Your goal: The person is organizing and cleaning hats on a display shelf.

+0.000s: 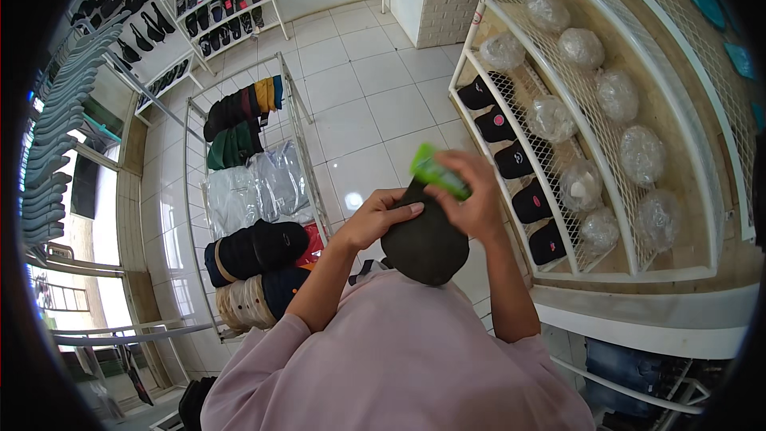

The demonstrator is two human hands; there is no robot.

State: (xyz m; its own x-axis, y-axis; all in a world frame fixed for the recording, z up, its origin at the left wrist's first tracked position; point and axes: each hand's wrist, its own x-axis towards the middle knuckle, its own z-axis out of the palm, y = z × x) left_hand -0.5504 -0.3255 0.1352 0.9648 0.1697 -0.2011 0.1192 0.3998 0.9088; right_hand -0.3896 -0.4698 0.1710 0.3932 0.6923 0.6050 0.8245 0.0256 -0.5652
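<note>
A dark olive or brown cap (pixel 426 246) is held in front of my chest, its rounded crown towards me and its narrower end pointing away. My left hand (pixel 378 215) grips it by the left side near the narrow end, the thumb lying on top. In my right hand (pixel 474 191) is a bright green brush-like tool (pixel 435 171), held over the far end of the cap. The hand and tool are slightly blurred, and the tool's underside is hidden, so contact with the cap cannot be told.
On the right, a white mesh shelf (pixel 553 272) bears black caps (pixel 513 160) and plastic-wrapped round items (pixel 616 96). A low wire rack (pixel 191 191) at left holds stacked caps (pixel 257 245) and bagged goods (pixel 257 185). Grey hangers (pixel 54 149) hang far left. Slippers stand on back shelves (pixel 224 18).
</note>
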